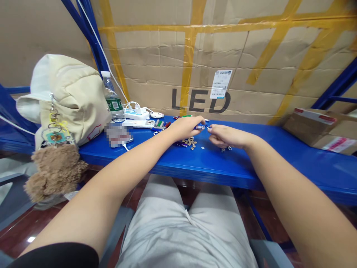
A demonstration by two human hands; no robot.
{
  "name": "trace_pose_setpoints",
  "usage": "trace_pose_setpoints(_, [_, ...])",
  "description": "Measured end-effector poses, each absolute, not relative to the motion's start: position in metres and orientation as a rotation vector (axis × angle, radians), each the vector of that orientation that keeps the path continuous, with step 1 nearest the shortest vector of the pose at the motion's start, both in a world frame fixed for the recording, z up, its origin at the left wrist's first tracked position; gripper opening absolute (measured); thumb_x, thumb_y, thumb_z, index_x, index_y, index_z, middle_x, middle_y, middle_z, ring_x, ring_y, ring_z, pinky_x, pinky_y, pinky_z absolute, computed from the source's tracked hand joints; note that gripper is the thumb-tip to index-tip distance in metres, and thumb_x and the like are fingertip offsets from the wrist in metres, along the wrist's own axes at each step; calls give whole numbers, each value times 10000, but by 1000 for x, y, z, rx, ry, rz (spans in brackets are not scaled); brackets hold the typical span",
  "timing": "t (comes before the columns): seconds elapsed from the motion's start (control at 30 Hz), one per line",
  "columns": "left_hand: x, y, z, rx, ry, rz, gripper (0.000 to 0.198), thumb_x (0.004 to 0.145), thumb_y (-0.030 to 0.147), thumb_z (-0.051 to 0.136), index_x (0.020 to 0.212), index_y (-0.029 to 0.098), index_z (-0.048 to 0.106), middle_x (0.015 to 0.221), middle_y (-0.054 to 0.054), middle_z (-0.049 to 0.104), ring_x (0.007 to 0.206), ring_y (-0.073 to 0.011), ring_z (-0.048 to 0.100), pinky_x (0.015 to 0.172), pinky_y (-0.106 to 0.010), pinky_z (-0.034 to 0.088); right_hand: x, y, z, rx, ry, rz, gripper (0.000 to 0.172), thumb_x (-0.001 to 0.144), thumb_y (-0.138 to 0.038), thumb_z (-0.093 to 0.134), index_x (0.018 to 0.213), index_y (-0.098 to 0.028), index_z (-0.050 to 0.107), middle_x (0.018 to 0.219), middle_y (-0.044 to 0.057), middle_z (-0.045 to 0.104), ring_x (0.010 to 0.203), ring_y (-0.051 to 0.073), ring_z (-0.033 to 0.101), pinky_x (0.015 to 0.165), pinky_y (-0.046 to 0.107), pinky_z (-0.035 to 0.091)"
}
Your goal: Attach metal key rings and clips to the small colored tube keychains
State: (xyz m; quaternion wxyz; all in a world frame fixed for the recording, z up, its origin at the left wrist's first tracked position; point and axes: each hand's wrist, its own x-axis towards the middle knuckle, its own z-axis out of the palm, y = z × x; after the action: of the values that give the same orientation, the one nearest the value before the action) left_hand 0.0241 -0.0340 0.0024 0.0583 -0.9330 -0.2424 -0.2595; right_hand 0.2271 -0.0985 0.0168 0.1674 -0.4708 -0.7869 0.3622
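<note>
The left hand [184, 127] and right hand [227, 136] reach forward over a glossy blue painted metal counter [223, 167]. The left hand is closed in a pinch on a small blue-and-silver cylinder [200, 127] near the middle of the frame. The right hand is curled, its fingertips [209, 128] meeting or just beside that piece; whether they grip it is too small to tell.

Below the hands lies a loose heap of small round metal discs [190, 142], with purple cylinders [181, 144] at its left. Short colored cylinders [161, 124] lie farther left, and a small metal piece [225, 149] sits beneath the right hand.

At the left of the counter slumps a soft, puffy cream fabric bag [69, 98], with a metal-ringed keychain [55, 128] and a shaggy brown plush charm [54, 173] hanging from it. Beside the bag stand a clear plastic water bottle [112, 98] with a green label and a white power strip [136, 113] with plugged-in cords. A pixelated, blurred object [118, 134] lies in front of them.

Behind everything rises a creased cardboard wall [200, 48], crossed by yellow tape and printed "LED." A taped cardboard box [315, 128] sits at right.
</note>
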Motion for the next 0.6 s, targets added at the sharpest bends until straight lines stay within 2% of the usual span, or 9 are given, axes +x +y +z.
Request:
trace_pose_setpoints(0.13, [24,-33,0,-3011,-842,-696,380,849,380,535,1153,153,509,1094,-102,651,958,-214,630,805,-305,469,219,-94,12,-1530,-2203,536,342,951,-352,323,638,-222,364,533,-12,473,486,118,405,538,274,361])
trace_pose_setpoints(0.3, [24,-32,-2,-3163,-888,-713,367,817,302,532,1152,166,467,935,-56,643,836,-182,625,753,-295,476,207,-90,6,-1639,-2190,33,186,922,-344,353,786,-221,382,787,86,619,650,197,533,571,295,375])
trace_pose_setpoints(0.47, [26,-28,-3,-3176,-900,-827,386,774,207,517,1155,181,454,1036,-60,639,912,-174,619,791,-288,483,202,-90,2,-1621,-2322,-18,180,928,-366,349,927,-200,420,867,133,648,680,237,561,589,306,378])
trace_pose_setpoints(0.6, [24,-27,-2,-3142,-947,-775,385,754,192,520,1136,189,472,1100,-68,634,975,-189,617,831,-300,487,202,-90,4,-1623,-2290,-29,182,937,-371,336,903,-208,410,860,132,640,679,231,544,585,300,364])
